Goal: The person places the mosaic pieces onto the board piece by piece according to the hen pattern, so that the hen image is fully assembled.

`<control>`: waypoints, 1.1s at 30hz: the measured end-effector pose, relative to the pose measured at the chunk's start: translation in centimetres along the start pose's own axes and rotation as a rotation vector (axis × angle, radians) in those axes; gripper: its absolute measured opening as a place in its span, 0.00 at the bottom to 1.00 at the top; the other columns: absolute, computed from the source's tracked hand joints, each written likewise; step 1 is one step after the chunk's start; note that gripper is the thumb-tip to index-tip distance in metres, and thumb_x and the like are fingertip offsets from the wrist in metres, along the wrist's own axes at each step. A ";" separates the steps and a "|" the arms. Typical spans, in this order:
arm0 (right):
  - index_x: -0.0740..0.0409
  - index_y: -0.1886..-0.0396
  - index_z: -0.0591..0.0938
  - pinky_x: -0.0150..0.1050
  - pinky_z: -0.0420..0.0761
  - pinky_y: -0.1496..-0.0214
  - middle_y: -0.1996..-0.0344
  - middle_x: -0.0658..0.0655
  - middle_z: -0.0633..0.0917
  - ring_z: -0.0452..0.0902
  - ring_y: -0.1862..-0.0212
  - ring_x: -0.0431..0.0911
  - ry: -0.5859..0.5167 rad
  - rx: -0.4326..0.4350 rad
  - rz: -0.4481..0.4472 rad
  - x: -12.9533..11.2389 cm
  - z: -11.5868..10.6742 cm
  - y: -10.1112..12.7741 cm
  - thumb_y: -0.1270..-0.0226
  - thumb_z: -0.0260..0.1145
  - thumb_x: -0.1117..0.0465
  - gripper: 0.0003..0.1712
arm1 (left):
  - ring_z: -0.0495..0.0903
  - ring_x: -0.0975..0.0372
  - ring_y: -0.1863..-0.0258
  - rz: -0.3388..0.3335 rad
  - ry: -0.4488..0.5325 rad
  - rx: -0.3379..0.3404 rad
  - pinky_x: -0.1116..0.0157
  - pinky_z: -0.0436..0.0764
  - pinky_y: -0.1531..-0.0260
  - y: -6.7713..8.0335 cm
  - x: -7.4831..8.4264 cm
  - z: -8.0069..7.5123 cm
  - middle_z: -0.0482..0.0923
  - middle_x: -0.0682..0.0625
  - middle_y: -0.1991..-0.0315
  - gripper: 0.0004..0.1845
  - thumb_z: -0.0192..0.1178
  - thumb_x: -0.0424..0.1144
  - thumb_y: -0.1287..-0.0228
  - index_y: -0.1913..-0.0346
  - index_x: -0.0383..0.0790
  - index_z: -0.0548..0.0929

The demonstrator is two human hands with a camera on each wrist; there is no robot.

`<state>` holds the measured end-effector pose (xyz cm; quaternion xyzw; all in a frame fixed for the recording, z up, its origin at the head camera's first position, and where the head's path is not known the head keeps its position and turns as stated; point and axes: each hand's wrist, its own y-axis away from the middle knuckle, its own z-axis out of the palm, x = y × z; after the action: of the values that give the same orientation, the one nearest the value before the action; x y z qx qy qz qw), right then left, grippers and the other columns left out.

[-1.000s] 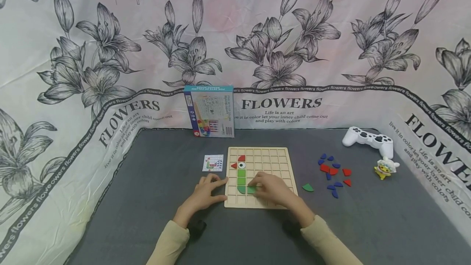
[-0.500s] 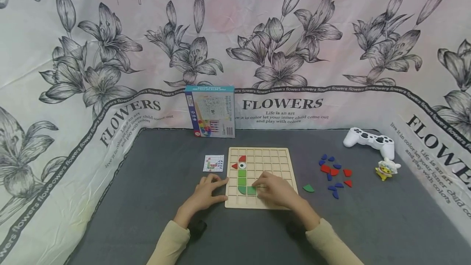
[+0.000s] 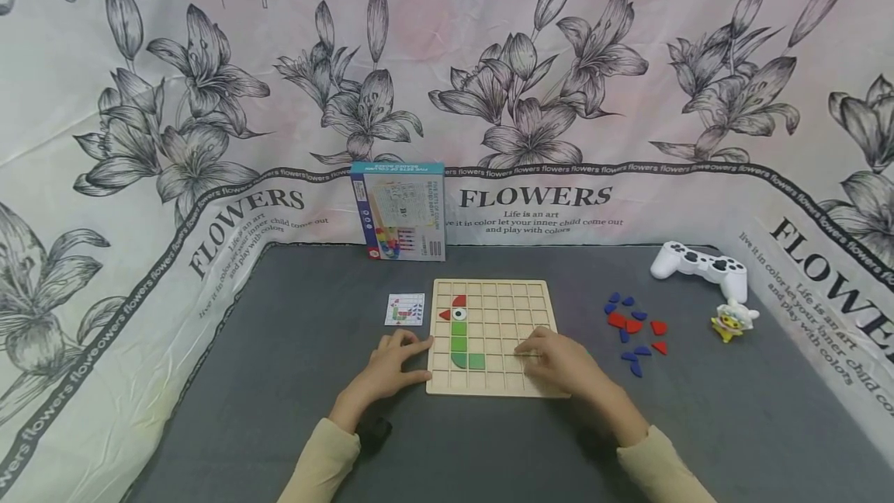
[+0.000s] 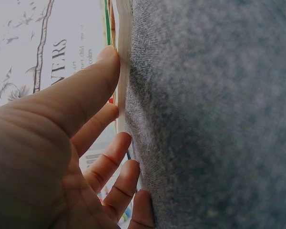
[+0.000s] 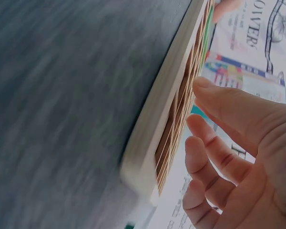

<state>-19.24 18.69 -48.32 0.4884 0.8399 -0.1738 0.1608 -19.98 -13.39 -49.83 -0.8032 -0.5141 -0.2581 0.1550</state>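
A wooden grid board (image 3: 513, 301) lies on the grey mat. Its left columns hold red pieces (image 3: 452, 305), a white eye piece (image 3: 459, 314) and green pieces (image 3: 459, 344). My left hand (image 3: 401, 359) rests on the mat with straight fingers touching the board's left edge (image 4: 123, 57). My right hand (image 3: 552, 355) lies over the board's lower right corner, fingers relaxed, with nothing seen in it. In the right wrist view its fingers (image 5: 214, 143) hover beside the board's rim (image 5: 157, 119).
Loose blue and red pieces (image 3: 634, 332) lie right of the board. A pattern card (image 3: 405, 309) sits left of it, a game box (image 3: 398, 210) behind. A white controller (image 3: 698, 264) and a toy duck (image 3: 733, 319) are at the far right. Flower-printed cloth surrounds the mat.
My right hand has slid right from the green pieces to the board's lower right corner. The loose green piece beside the board is now out of sight under it. The left hand stayed.
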 end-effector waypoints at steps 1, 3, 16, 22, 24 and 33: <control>0.50 0.59 0.85 0.31 0.69 0.71 0.64 0.45 0.78 0.67 0.73 0.33 0.001 0.000 0.006 0.2 -0.2 0.2 0.47 0.71 0.59 0.14 | 0.60 0.55 0.55 0.000 0.002 0.000 0.50 0.62 0.55 0.0 0.0 0.0 0.65 0.49 0.50 0.32 0.64 0.49 0.44 0.36 0.46 0.71; 0.50 0.58 0.85 0.31 0.68 0.72 0.64 0.46 0.78 0.67 0.73 0.34 -0.004 0.001 0.032 0.7 -0.6 0.7 0.46 0.71 0.58 0.14 | 0.60 0.55 0.55 0.003 0.007 0.000 0.50 0.62 0.55 0.0 0.1 0.0 0.65 0.49 0.50 0.32 0.64 0.49 0.44 0.36 0.46 0.71; 0.49 0.59 0.85 0.41 0.74 0.64 0.62 0.47 0.79 0.76 0.62 0.42 0.007 0.033 0.179 3.8 -2.9 3.2 0.48 0.72 0.58 0.14 | 0.60 0.55 0.54 -0.001 0.008 0.003 0.50 0.62 0.54 0.0 0.1 -0.1 0.65 0.49 0.50 0.32 0.64 0.49 0.44 0.36 0.46 0.71; 0.48 0.57 0.84 0.41 0.74 0.64 0.60 0.48 0.79 0.76 0.62 0.43 0.030 0.036 0.228 5.1 -3.3 4.0 0.48 0.72 0.57 0.16 | 0.60 0.55 0.54 -0.002 0.013 0.001 0.50 0.62 0.54 0.0 0.1 -0.1 0.65 0.49 0.50 0.32 0.64 0.49 0.44 0.36 0.46 0.70; 0.48 0.57 0.84 0.40 0.72 0.66 0.59 0.49 0.79 0.75 0.63 0.43 0.029 0.037 0.235 5.2 -3.5 4.3 0.49 0.72 0.58 0.16 | 0.60 0.55 0.54 -0.005 0.018 -0.001 0.50 0.62 0.54 0.0 0.1 -0.1 0.65 0.49 0.50 0.32 0.64 0.49 0.44 0.36 0.46 0.70; 0.58 0.57 0.83 0.32 0.67 0.74 0.62 0.53 0.80 0.65 0.74 0.35 -0.041 0.047 0.203 5.9 -3.8 4.7 0.49 0.72 0.63 0.17 | 0.60 0.55 0.55 -0.006 0.018 0.000 0.50 0.62 0.54 0.0 0.2 -0.2 0.65 0.49 0.50 0.32 0.64 0.48 0.44 0.36 0.46 0.70</control>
<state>-18.25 27.09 -48.21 0.5710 0.7783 -0.1861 0.1832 -19.93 -13.34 -49.58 -0.7992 -0.5150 -0.2661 0.1588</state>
